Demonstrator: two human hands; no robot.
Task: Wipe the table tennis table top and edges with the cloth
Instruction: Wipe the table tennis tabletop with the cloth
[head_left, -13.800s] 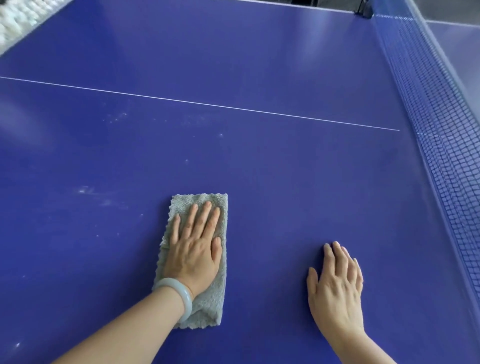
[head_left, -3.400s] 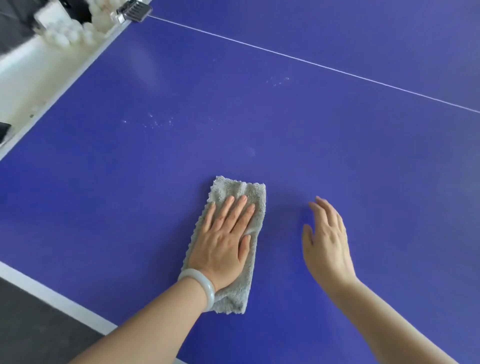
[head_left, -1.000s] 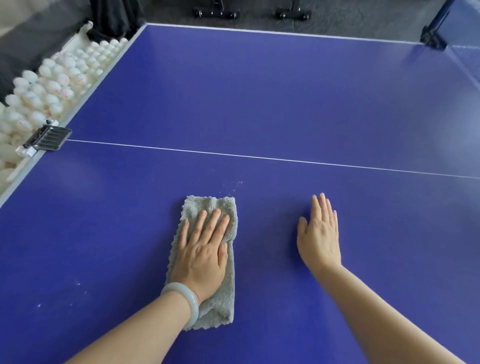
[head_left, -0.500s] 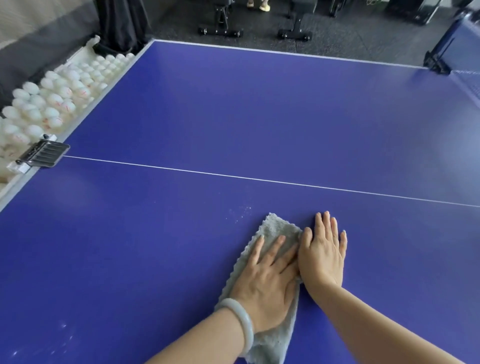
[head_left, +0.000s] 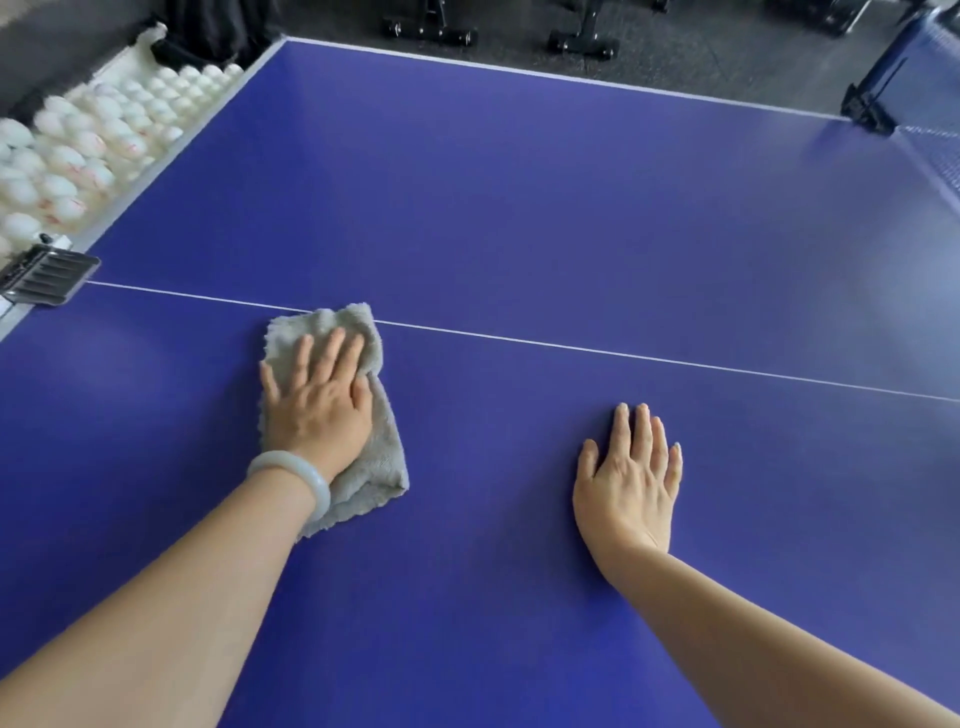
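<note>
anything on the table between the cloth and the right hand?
Nothing. In the head view, only bare blue table top lies between the cloth and the right hand, which rests flat, apart from it.

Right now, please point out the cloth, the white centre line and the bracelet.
cloth (head_left: 376, 467): head view, bare lower right corner.
white centre line (head_left: 571, 348): head view, stretch right of the cloth.
bracelet (head_left: 310, 475): head view, band on the left wrist.

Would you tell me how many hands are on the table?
2: the left hand presses the cloth at the white line; the right hand lies flat on the table.
</note>
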